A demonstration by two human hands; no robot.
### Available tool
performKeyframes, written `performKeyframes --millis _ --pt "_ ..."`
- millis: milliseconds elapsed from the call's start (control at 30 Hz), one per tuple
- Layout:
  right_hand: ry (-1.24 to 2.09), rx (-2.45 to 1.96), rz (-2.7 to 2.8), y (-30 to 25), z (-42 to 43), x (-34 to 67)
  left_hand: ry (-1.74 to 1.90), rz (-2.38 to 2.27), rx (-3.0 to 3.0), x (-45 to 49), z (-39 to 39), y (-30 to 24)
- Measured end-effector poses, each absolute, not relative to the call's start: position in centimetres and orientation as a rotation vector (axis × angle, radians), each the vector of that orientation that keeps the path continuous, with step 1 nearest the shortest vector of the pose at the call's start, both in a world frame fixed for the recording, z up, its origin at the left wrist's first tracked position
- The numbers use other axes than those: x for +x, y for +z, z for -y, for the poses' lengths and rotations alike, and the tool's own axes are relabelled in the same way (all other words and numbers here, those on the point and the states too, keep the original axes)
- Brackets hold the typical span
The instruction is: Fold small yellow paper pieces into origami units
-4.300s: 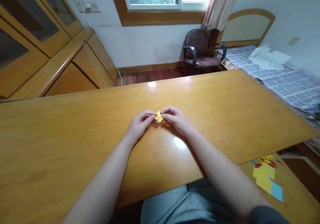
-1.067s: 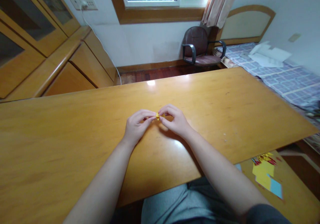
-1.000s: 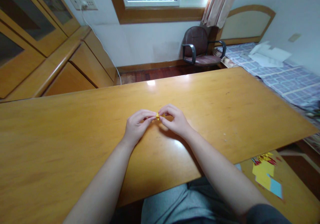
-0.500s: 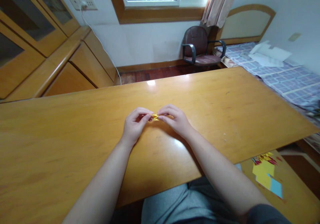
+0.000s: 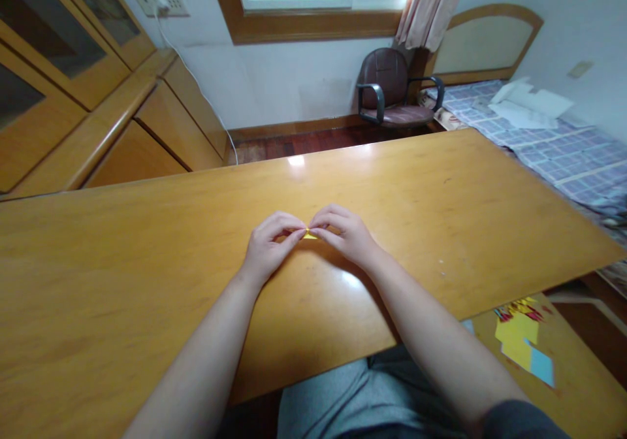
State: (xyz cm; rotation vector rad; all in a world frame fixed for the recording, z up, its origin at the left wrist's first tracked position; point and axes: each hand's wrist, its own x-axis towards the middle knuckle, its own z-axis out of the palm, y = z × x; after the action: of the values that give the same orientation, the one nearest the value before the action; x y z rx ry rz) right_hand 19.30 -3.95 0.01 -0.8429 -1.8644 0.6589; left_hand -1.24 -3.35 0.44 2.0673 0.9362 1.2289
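Note:
A small piece of folded yellow paper (image 5: 309, 235) is pinched between my two hands, just above the middle of the wooden table (image 5: 147, 262). My left hand (image 5: 272, 240) grips its left side between thumb and fingers. From the other side, the thumb and forefinger of my right hand (image 5: 343, 232) hold it too. The fingertips of both hands almost meet, so most of the paper is hidden and its exact folded shape cannot be made out.
On a lower surface at the right lie yellow paper sheets (image 5: 516, 338), a light blue sheet (image 5: 542, 367) and small red and yellow pieces (image 5: 520, 308). Beyond the table stand a brown armchair (image 5: 386, 89) and a bed (image 5: 563, 145). A wooden cabinet (image 5: 161, 122) is at the left.
My left hand has shifted slightly right, its fingertips now close against those of my right hand. Less of the yellow paper shows between them.

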Motion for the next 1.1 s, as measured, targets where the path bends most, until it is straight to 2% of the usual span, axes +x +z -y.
performKeyframes --millis 500,1100 --pt "0.550 -0.850 1.899 0.3 4.3 19.2 1.194 -0.911 2.149 -1.2 3.4 0.3" --pt "0.606 -0.910 1.819 0.3 4.2 19.0 1.104 -0.844 2.001 -1.0 3.1 -0.4"
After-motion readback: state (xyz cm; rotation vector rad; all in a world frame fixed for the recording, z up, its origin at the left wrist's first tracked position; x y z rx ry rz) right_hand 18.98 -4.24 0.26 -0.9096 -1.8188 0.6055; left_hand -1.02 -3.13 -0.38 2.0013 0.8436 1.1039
